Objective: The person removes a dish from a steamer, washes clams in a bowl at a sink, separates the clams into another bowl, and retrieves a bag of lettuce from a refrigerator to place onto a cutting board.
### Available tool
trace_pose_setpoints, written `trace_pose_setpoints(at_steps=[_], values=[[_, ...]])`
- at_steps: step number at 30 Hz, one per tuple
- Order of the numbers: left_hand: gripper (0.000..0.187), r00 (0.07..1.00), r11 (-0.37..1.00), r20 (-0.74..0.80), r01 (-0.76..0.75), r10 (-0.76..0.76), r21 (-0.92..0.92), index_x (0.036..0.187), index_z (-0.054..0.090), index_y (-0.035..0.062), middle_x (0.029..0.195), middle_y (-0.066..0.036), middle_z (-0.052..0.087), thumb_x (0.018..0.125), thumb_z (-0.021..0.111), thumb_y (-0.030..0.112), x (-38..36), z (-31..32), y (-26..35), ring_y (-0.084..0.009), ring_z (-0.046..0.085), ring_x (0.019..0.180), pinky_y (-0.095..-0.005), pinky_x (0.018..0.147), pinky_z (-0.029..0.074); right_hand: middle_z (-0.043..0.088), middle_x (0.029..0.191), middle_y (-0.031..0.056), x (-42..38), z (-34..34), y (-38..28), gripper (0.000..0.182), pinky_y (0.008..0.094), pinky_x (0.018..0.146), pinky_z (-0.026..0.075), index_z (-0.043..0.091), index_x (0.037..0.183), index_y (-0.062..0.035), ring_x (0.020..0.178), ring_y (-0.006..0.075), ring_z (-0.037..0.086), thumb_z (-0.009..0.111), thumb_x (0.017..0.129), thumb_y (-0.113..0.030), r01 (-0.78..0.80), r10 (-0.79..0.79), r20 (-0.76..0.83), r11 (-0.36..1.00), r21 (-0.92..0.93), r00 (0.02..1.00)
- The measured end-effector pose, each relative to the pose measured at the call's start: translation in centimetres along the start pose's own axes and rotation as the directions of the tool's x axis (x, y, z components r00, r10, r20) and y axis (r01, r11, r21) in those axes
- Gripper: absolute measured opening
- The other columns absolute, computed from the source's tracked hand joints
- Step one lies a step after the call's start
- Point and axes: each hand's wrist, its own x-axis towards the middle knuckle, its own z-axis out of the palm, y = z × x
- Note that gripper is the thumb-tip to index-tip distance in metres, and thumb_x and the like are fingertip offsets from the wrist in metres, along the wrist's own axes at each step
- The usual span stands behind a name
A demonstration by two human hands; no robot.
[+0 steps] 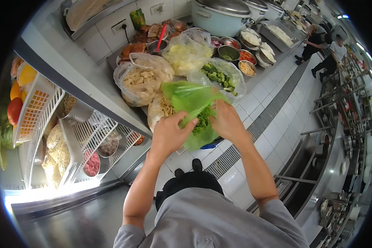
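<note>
A thin green plastic bag (185,96) is held up in front of me, with chopped leafy greens (203,126) showing inside it. My left hand (169,133) is closed on the near left edge of the bag, thumb and fingers pinched together. On the other side my right hand (228,122) grips the bag's edge, its fingertips partly hidden by the plastic. Just beyond the bag lie a clear bag of broccoli (219,78), a bag of pale yellow chopped vegetable (188,53) and a bag of beige chunks (139,82). Beige strips (167,106) fill another bag beside my left hand.
An open fridge at left has white wire racks (72,151) and a bowl of ground meat (91,164). Small metal bowls (229,53) and a large lidded pot (219,20) stand at the back. A floor drain (273,105) runs at right, with two people (335,56) beyond.
</note>
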Motion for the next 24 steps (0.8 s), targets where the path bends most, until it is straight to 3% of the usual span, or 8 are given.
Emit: trace_pose_setpoints(at_steps=[5,7,8,9,12,17,21,24], values=[[0.042,0.980,0.977,0.040,-0.188,0.193,-0.104,0.089,0.073,0.0064,0.072,-0.017,0.066,0.091,0.062,0.047,1.3,-0.7,-1.3,-0.0346,0.066,0.072,-0.0422,0.066,0.049,0.063,0.101,0.0343,1.3,2.4,-0.6,0.045,0.0509,0.087,0.047,0.047,0.118,0.0103,0.095,0.0469,0.062,0.068,0.082,-0.006,-0.202,0.232,-0.062,0.929,0.311,0.971],[0.045,0.967,0.966,-0.236,-0.150,0.098,-0.212,0.090,0.072,0.0031,0.080,-0.018,0.067,0.094,0.059,0.046,4.4,-1.6,-3.5,-0.0336,0.066,0.080,-0.0410,0.073,0.049,0.066,0.086,0.0280,2.1,4.2,1.1,0.039,0.0499,0.079,0.050,0.051,0.112,0.0087,0.081,0.0447,0.064,0.069,0.082,-0.007,0.078,-0.140,-0.454,0.985,-0.154,0.880],[0.047,0.971,0.953,-0.230,-0.003,-0.070,-0.304,0.093,0.072,0.0016,0.086,-0.019,0.068,0.095,0.057,0.046,6.0,-1.3,-5.6,-0.0337,0.066,0.084,-0.0406,0.075,0.049,0.066,0.080,0.0228,2.0,4.1,1.6,0.029,0.0481,0.076,0.051,0.057,0.103,0.0052,0.076,0.0415,0.065,0.070,0.081,-0.009,0.086,-0.257,-0.489,0.935,-0.344,0.833],[0.049,0.949,0.909,-0.211,0.138,-0.236,-0.394,0.095,0.071,0.0000,0.092,-0.020,0.068,0.096,0.055,0.047,7.8,-0.4,-8.2,-0.0338,0.066,0.088,-0.0403,0.078,0.049,0.066,0.080,0.0228,1.8,4.0,2.1,0.029,0.0481,0.076,0.051,0.057,0.103,0.0052,0.076,0.0415,0.065,0.070,0.081,-0.009,0.095,-0.265,-0.488,0.934,-0.344,0.832],[0.051,0.948,0.915,-0.188,0.177,-0.258,-0.363,0.106,0.069,-0.0010,0.100,-0.021,0.068,0.096,0.055,0.047,13.1,4.1,-16.4,-0.0329,0.066,0.092,-0.0393,0.080,0.048,0.067,0.092,0.0230,0.5,5.0,2.7,0.016,0.0482,0.083,0.049,0.066,0.093,-0.0005,0.088,0.0384,0.066,0.065,0.083,-0.014,0.071,-0.119,-0.114,0.929,-0.363,0.986],[0.053,0.906,0.840,-0.105,0.330,-0.410,-0.431,0.115,0.065,-0.0019,0.099,-0.018,0.070,0.094,0.060,0.046,16.4,6.4,-19.0,-0.0304,0.067,0.088,-0.0384,0.078,0.049,0.067,0.089,0.0238,2.0,7.1,5.0,0.019,0.0480,0.080,0.050,0.064,0.096,0.0016,0.088,0.0403,0.065,0.058,0.079,-0.004,0.170,-0.297,-0.182,0.846,-0.505,0.937],[0.050,0.839,0.657,0.074,0.474,-0.539,-0.586,0.115,0.066,-0.0019,0.100,-0.014,0.070,0.091,0.065,0.041,15.6,4.5,-14.2,-0.0287,0.066,0.084,-0.0384,0.078,0.049,0.065,0.085,0.0233,5.1,7.1,5.5,0.022,0.0455,0.073,0.051,0.064,0.100,0.0017,0.079,0.0414,0.065,0.063,0.079,-0.005,0.035,-0.132,-0.400,0.970,-0.241,0.907],[0.046,0.842,0.687,0.058,0.475,-0.536,-0.550,0.116,0.065,-0.0014,0.098,-0.011,0.068,0.088,0.068,0.035,15.6,4.7,-12.6,-0.0226,0.064,0.081,-0.0356,0.076,0.050,0.063,0.079,0.0235,6.0,6.9,5.3,0.028,0.0429,0.065,0.052,0.063,0.103,0.0025,0.071,0.0421,0.063,0.070,0.082,-0.014,0.091,-0.065,-0.398,0.995,0.046,0.915]])
